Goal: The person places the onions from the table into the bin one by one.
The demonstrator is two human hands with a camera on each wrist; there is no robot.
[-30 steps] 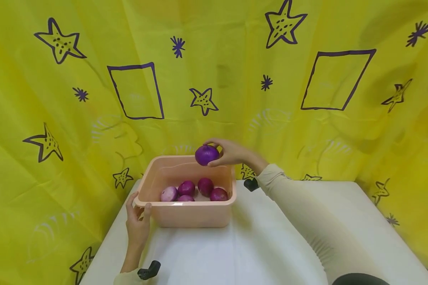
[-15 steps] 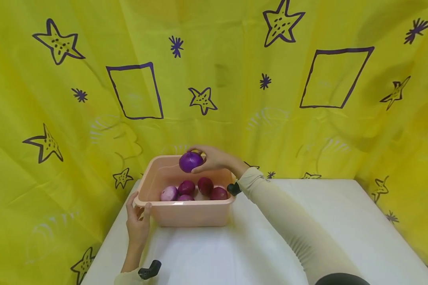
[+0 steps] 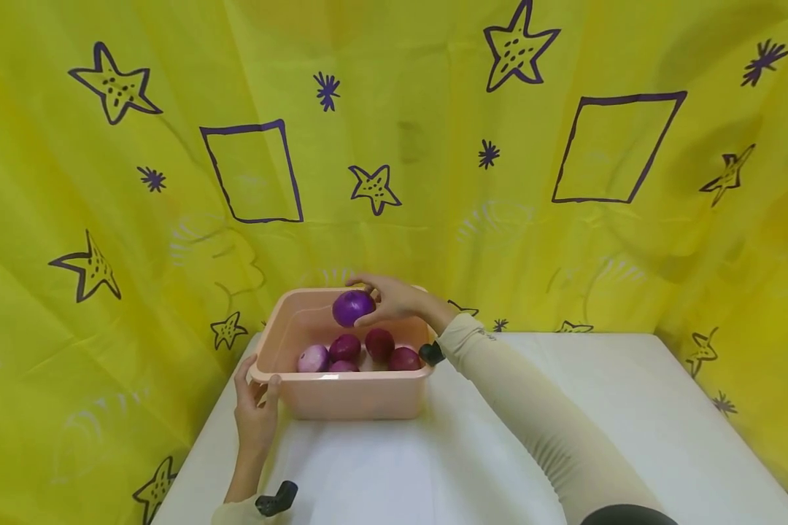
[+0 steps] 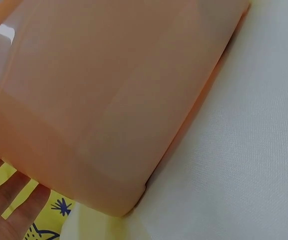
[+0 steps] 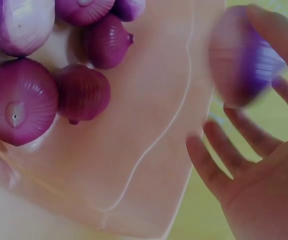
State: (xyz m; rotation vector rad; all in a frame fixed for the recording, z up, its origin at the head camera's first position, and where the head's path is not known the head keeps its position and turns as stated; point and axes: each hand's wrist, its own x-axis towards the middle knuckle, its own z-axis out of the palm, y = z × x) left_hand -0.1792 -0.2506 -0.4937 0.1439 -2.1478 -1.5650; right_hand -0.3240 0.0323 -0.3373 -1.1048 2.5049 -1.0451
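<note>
In the head view, my right hand (image 3: 394,299) holds a purple onion (image 3: 352,309) above the back part of a peach plastic basin (image 3: 354,399). The right wrist view has this onion (image 5: 238,57), slightly blurred, pinched between thumb and forefinger, with the other fingers spread apart. Several red onions (image 3: 380,345) lie on the basin's floor, along with a paler one (image 3: 313,359). My left hand (image 3: 256,423) grips the rim at the basin's front left corner. Only some fingers of the left hand (image 4: 6,212) show in the left wrist view, beside the basin wall (image 4: 94,100).
The basin stands on a white-covered table (image 3: 545,408). Behind and on both sides hangs a yellow curtain (image 3: 420,95) with drawn stars and rectangles, close to the basin's back. A dark strap piece (image 3: 277,499) sits at the left wrist.
My right hand has carried the purple onion leftward and slightly down, from the basin's right back to over its middle. The left hand stays on the rim.
</note>
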